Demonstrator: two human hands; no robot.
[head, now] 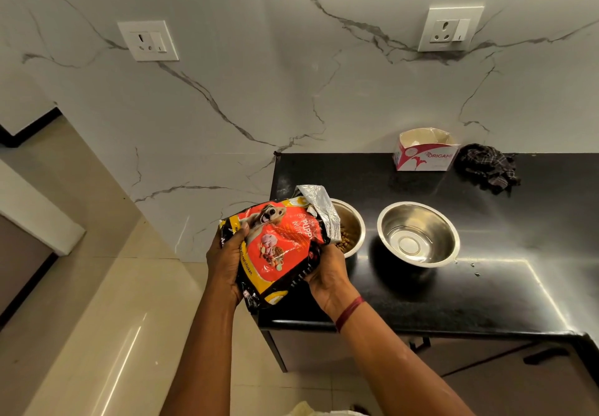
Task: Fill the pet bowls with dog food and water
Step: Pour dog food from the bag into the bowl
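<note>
A home kitchen: a black stone counter [486,292] stands against a marble-look wall [259,91] with two sockets [148,40], cabinet handles [547,355] below and glossy floor tiles [97,318] beside it

"ORIGAMI" on tissue box [424,156], "puppy" on food bag [278,247]

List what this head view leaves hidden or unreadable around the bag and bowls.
- Left bowl: near half and kibble level hidden by the food bag.
- Bag's small print: too small and crumpled to read.
- Right bowl: glare; any water cannot be told.
- Tissue box: contents hidden by its walls.
</note>
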